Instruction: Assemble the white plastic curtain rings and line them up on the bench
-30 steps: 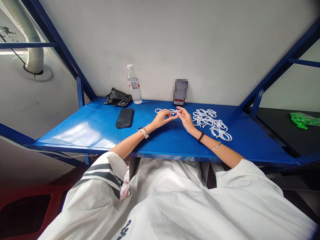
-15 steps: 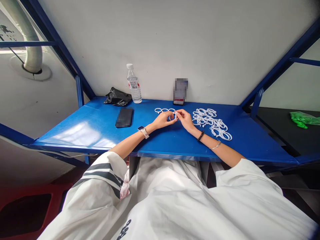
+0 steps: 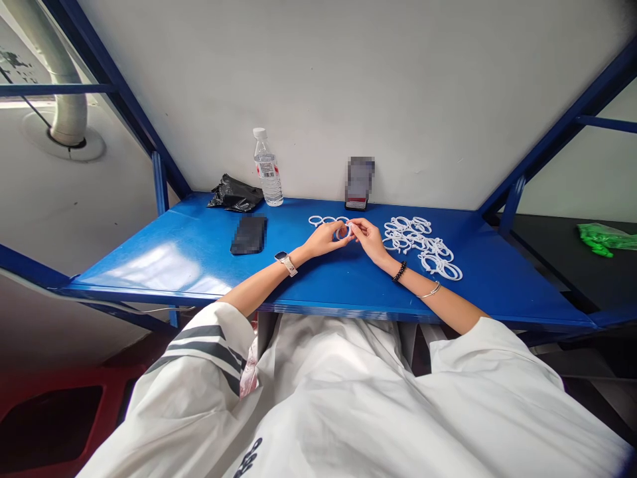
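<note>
Between my fingertips is a white ring [image 3: 349,232] with a small knob-like end. My left hand [image 3: 321,241] pinches it from the left, thumb and fingers curled around its side. My right hand [image 3: 371,242] grips its right edge with thumb and fingertips, the fingers partly covering it. Just beyond the left hand, three similar white rings [image 3: 315,224] lie in a row. To the right of the right hand, a loose pile of white rings [image 3: 409,238] overlaps on the blue table [image 3: 318,285].
A phone [image 3: 359,182] leans on the wall behind my hands. Back left stand a water bottle [image 3: 269,174] and a crumpled black plastic bag [image 3: 233,194], with a flat dark object [image 3: 249,236] in front. Blue frame bars [image 3: 158,182] flank the table. A green bag [image 3: 600,239] lies far right.
Both hands stay in almost the same place with the ring between them. Only slight finger movement shows, and the view has shifted a little.
</note>
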A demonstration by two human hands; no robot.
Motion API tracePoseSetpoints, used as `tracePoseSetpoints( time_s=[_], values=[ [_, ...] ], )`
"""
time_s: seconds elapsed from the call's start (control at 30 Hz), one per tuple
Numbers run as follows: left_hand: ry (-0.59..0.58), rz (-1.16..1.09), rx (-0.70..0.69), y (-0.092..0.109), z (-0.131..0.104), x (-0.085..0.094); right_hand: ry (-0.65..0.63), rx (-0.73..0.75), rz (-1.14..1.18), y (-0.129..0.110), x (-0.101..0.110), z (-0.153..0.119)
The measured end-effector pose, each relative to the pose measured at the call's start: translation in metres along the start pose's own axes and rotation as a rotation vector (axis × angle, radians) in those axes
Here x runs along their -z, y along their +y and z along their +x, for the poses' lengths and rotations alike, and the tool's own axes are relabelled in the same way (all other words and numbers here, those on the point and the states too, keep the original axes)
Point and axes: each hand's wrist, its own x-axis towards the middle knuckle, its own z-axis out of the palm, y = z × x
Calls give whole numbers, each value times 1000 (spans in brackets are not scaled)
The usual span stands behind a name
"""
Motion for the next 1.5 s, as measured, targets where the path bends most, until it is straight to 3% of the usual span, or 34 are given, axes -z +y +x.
tracePoseSetpoints(
  time_s=[0.87,1.27,1.5],
  values=[
    [-46,-36,32,5,1,-1,-4,-31,39,-8,4,-1],
    [-27,-129,103,-11,3,-5,-10,-63,83,-3,2,1],
    [-45,-178,114,-11,2,-4,-21,-69,71,-5,2,0]
  ],
)
